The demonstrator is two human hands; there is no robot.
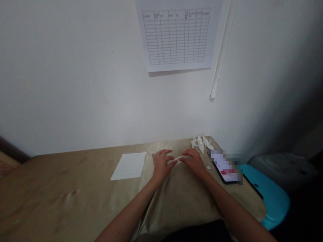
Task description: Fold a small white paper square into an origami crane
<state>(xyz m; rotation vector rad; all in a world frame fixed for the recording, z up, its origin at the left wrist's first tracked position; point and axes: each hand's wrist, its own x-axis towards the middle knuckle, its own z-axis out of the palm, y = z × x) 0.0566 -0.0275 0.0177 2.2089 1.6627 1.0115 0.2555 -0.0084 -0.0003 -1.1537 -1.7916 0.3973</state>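
Observation:
My left hand (161,163) and my right hand (193,161) rest close together on the far part of the wooden table (63,191). Between them lies a small, narrow folded strip of white paper (176,159). Both hands press on it, the fingers bent and pinching its ends. A sheet of lined white paper (130,165) lies flat just left of my left hand. Several small folded white paper figures (201,143) sit at the table's far right corner, beyond my right hand.
A phone (225,167) with a lit screen lies at the table's right edge. A blue plastic stool (270,196) stands to the right of the table. A printed grid chart (176,37) hangs on the white wall ahead. A single paper scrap (208,167) lies near the phone.

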